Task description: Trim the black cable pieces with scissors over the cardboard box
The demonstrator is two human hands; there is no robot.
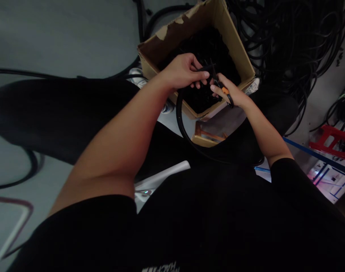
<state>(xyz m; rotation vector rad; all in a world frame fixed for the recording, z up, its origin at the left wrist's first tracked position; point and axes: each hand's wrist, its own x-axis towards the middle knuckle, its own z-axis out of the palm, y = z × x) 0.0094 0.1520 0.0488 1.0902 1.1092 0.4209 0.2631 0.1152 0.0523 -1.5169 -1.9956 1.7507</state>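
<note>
Pale grey floor [67, 34] spreads right across the scene, and over it stretch two dark trouser legs [61, 113], spread wide either side of the work. Top right, a great tangle of black cables [297, 41] is heaped up, and just beside it sits the open cardboard box [149, 62], torn along one rim, with a dark mass of small black pieces [195, 102] in the bottom. Out on the right there's a red frame [331, 143], well apart from the action. Now the black cable [181, 117]: it curves up from the lap, past the near side of the box, straight to the left hand [188, 71], which has it pinched between thumb and fingers, its end part out beyond the fingertips above the box. Close by on the other side comes the right hand [230, 90], curled around the orange-and-black cutters [225, 90], their handle loop by the thumb's base and their dark blades pointing up, right by the cable's end; whether they touch it, I cannot tell.
</note>
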